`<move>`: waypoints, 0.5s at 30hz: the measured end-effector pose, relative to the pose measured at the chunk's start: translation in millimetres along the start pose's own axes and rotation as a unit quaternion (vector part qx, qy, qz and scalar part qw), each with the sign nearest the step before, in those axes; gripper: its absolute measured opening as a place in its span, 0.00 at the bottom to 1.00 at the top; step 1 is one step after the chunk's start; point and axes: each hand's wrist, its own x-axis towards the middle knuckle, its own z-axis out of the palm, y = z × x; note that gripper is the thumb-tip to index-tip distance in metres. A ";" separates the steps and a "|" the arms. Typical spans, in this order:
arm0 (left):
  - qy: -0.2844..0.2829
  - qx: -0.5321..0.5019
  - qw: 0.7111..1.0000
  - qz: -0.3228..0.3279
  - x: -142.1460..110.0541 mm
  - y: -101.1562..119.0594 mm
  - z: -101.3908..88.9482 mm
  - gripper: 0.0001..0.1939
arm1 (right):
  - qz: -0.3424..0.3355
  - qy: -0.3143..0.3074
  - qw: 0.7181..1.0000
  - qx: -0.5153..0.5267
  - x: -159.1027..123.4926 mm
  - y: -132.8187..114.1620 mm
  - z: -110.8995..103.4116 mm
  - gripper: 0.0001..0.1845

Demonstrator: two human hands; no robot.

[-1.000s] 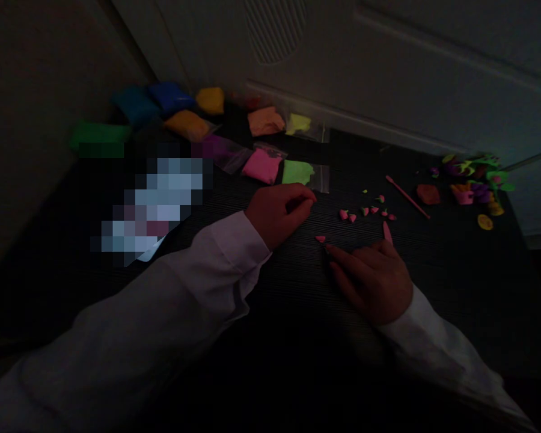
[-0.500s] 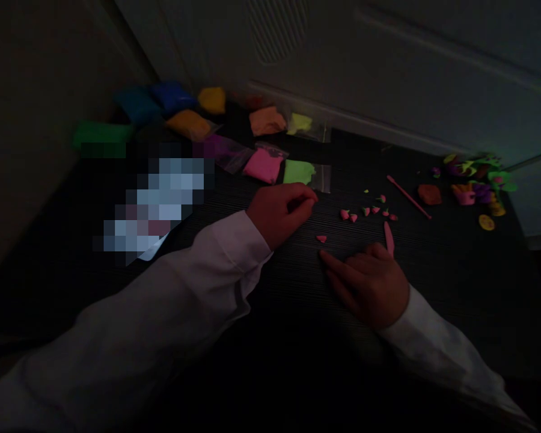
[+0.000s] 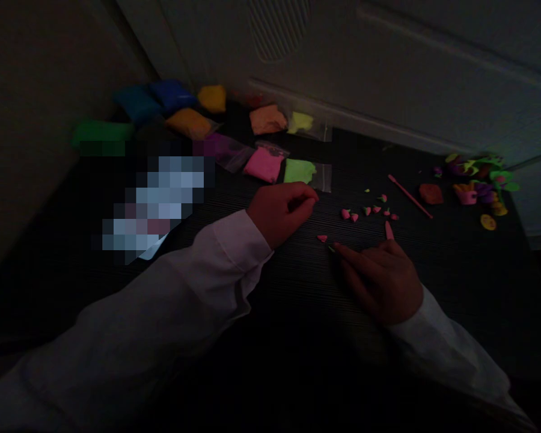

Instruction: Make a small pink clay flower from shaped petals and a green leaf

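My left hand [image 3: 282,213] rests on the dark table with thumb and forefinger pinched together; whatever lies between them is too small or hidden to make out. My right hand [image 3: 383,276] is low over the table, its forefinger stretched out, the other fingers partly in shadow. Just off that fingertip lies a thin green sliver of clay [image 3: 332,249]. A small pink clay piece [image 3: 322,238] sits between the two hands. Beyond them are several tiny pink clay strawberries [image 3: 345,214] with green tops. A pink clay knife [image 3: 389,230] is partly covered by my right hand.
Bags of coloured clay line the back, among them pink clay [image 3: 264,165] and light green clay [image 3: 300,172]. At left lies a bright pixelated screen [image 3: 162,198]. On the right are a pink stick [image 3: 410,196], a reddish lump [image 3: 431,193] and colourful clay figures [image 3: 482,186].
My right hand has drawn back slightly to the right, and the green sliver now shows by its fingertip. It covers more of the pink knife. My left hand has stayed put.
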 end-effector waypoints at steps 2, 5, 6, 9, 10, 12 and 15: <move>0.000 -0.001 1.000 0.001 -0.1 0.0 -0.1 0.10 | -0.007 -0.009 1.000 -0.006 0.1 -0.1 -0.5 0.18; 0.001 0.001 1.000 0.001 0.1 -0.2 -0.2 0.10 | -0.014 -0.018 1.000 -0.020 0.2 0.3 -0.9 0.19; 0.002 0.002 1.000 0.002 0.2 -0.2 -0.2 0.10 | -0.017 -0.017 0.999 -0.021 0.2 0.6 -0.9 0.19; 0.000 0.001 1.000 0.002 0.3 -0.3 -0.2 0.10 | -0.019 -0.023 0.999 -0.030 0.5 1.8 -1.0 0.19; 0.000 0.000 1.000 0.001 0.3 -0.3 -0.2 0.10 | -0.019 -0.030 0.999 -0.034 0.6 2.1 -1.1 0.19; -0.001 0.000 1.000 0.000 0.3 -0.3 -0.2 0.10 | -0.017 -0.041 0.998 -0.045 0.9 2.4 -1.4 0.19; -0.002 0.002 1.000 0.001 0.4 -0.2 -0.4 0.10 | -0.014 -0.048 0.997 -0.057 1.2 2.1 -1.7 0.19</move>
